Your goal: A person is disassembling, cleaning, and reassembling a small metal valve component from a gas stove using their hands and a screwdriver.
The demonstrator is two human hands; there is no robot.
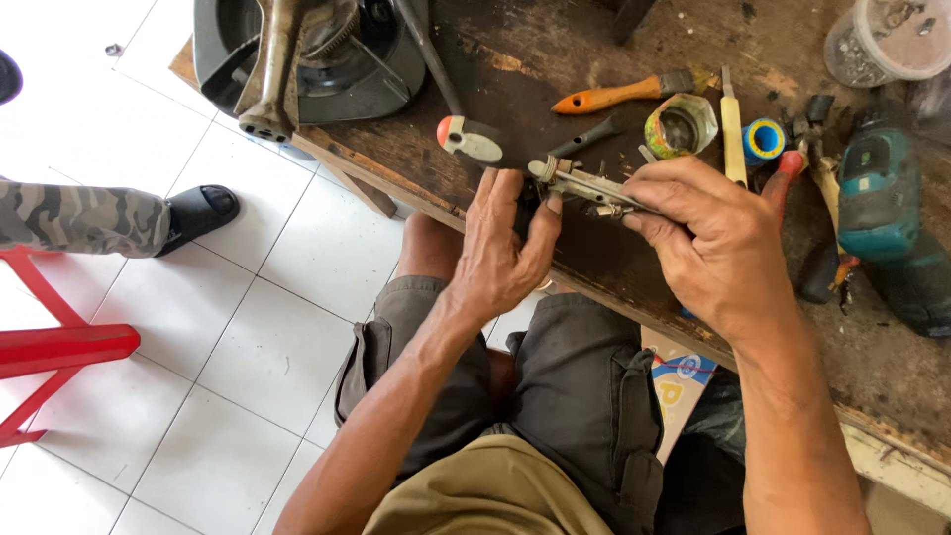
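Observation:
My left hand (505, 243) and my right hand (708, 233) both grip a small grey metal part (586, 184), long and narrow, held just above the edge of a dark, worn wooden workbench (594, 253). The left fingers pinch its near end, where a small fitting sits. The right fingers wrap its far end, which is hidden under them. Below, I sit with dark shorts and an olive shirt.
On the bench lie an orange-handled brush (619, 95), a roll of tape (679, 126), a yellow knife (732, 139), a small blue spool (764, 140), a teal power drill (882, 213) and a plastic tub (887, 40). A black machine housing (307, 59) overhangs the corner. Another person's leg and sandal (198, 213) and a red stool (50, 337) stand on white tiles.

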